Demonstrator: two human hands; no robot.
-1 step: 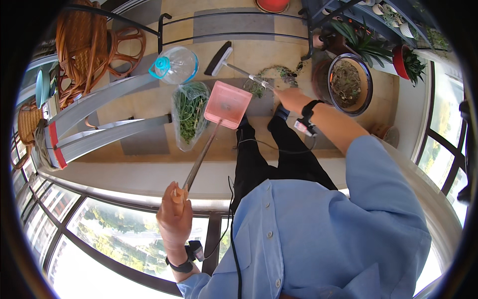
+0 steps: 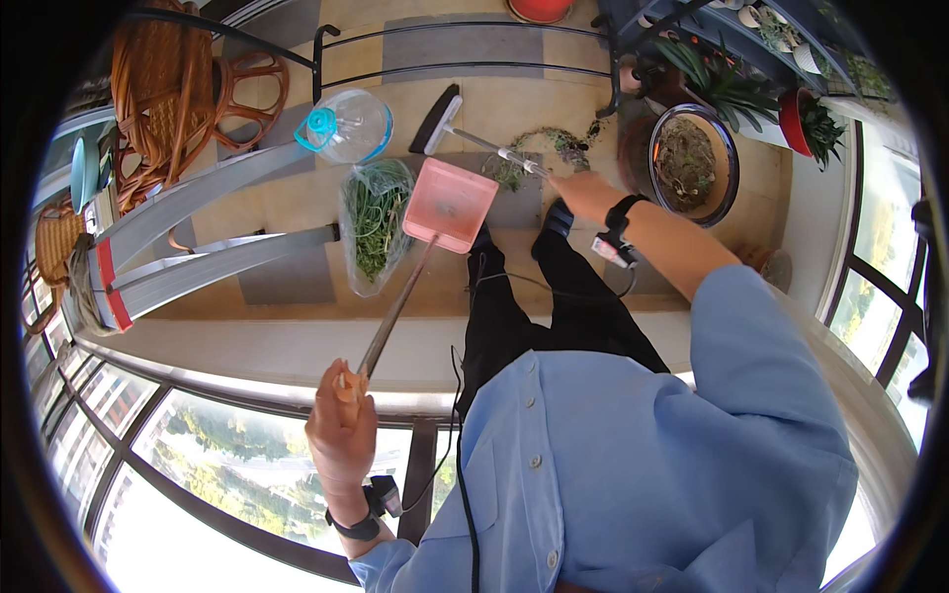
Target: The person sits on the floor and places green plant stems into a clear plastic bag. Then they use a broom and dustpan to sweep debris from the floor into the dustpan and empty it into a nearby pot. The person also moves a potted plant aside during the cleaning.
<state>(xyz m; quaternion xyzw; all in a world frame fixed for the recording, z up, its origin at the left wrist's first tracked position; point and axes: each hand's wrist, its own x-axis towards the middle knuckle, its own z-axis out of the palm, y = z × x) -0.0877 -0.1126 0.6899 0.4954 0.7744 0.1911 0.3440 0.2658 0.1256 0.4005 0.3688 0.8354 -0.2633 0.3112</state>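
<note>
My left hand (image 2: 341,425) is wrapped round the top of the long handle of a pink dustpan (image 2: 451,204), whose pan is held low, in front of my feet. In my right hand (image 2: 587,196) is the light handle of a broom (image 2: 435,121) with a dark head, which points off to the left, beyond the pan. Loose green and brown plant scraps (image 2: 559,141) lie on the tiles beside the broom handle. Left of the dustpan, a clear plastic bag (image 2: 377,229) full of long green stalks rests on the floor.
A large clear bottle (image 2: 346,127) with a blue cap stands behind the bag. On the left are a folded metal ladder (image 2: 198,203) and a rattan chair (image 2: 163,84). A big pot (image 2: 689,168) of dry soil and plants stand right; a black metal rack (image 2: 465,69) crosses the far side.
The dustpan and my left hand have shifted very slightly left. My right hand and the broom have moved only a touch. Both holds are unchanged.
</note>
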